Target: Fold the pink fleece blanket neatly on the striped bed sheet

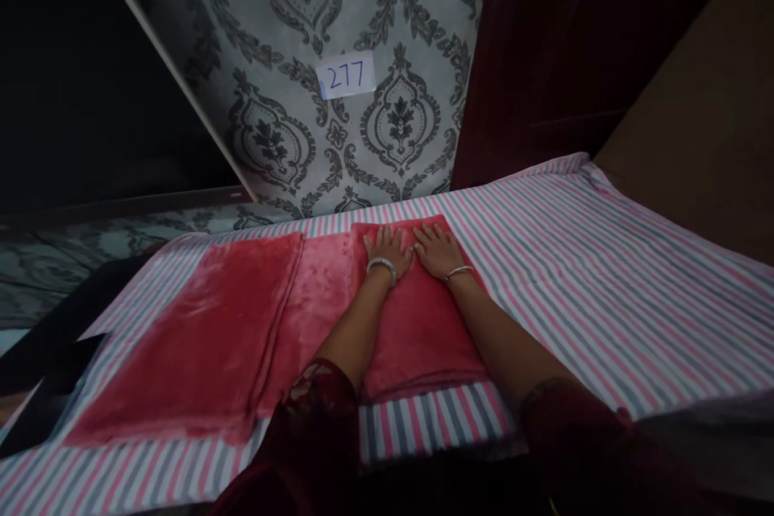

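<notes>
A red plush blanket (326, 282) lies partly folded on a striped cloth. Its left part (211, 322) and its right part are folded inward in layers, with a lighter pink strip showing between them. My left hand (388, 251) rests flat on the right folded part near its far edge, fingers spread. Beside it, my right hand (438, 251) also presses flat on the same part, close to its far right corner. The two thumbs nearly meet. Neither hand grips anything. A bracelet sits on each wrist.
A white, pink and grey striped cloth (592, 258) covers the surface. Behind stands a patterned wall (278, 40) with a paper label (347, 75) reading 277. A dark screen-like panel (90, 81) is at left, and a dark red panel (544, 48) at right.
</notes>
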A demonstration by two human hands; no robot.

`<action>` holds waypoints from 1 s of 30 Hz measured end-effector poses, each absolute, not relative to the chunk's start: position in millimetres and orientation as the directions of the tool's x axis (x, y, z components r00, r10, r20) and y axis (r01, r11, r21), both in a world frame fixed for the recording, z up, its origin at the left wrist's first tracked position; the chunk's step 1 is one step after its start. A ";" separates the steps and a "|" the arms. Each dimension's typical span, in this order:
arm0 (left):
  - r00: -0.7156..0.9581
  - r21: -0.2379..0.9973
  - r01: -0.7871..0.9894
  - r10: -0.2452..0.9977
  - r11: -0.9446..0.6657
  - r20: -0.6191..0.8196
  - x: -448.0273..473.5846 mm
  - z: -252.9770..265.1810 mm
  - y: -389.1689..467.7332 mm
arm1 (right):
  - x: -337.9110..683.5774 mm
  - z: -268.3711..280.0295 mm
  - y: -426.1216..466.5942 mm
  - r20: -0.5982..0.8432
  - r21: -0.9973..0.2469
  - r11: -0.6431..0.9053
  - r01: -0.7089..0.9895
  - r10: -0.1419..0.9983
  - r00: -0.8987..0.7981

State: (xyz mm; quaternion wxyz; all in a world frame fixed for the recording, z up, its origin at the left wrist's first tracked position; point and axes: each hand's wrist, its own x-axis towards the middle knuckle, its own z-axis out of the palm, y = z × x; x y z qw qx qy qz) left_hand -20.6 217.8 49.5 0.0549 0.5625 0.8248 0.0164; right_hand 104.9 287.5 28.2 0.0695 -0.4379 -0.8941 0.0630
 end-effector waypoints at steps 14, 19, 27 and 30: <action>-0.469 0.071 0.874 0.872 0.481 -0.143 -60.8 62.3 217.3 | 102.9 44.7 282.9 0.026 -0.194 0.596 0.779 0.797 -0.604; -0.428 0.041 0.902 0.902 0.430 -0.055 -38.0 88.8 190.8 | 120.7 71.6 272.1 -0.021 -0.233 0.588 0.775 0.793 -0.608; -0.098 0.024 0.995 0.995 0.099 -0.023 29.0 51.8 113.5 | 177.8 42.8 197.3 0.128 -0.105 0.717 0.689 0.697 -0.706; -0.105 0.011 0.994 0.994 0.106 -0.032 30.2 41.1 105.2 | 178.5 28.2 186.4 0.132 -0.079 0.702 0.708 0.711 -0.691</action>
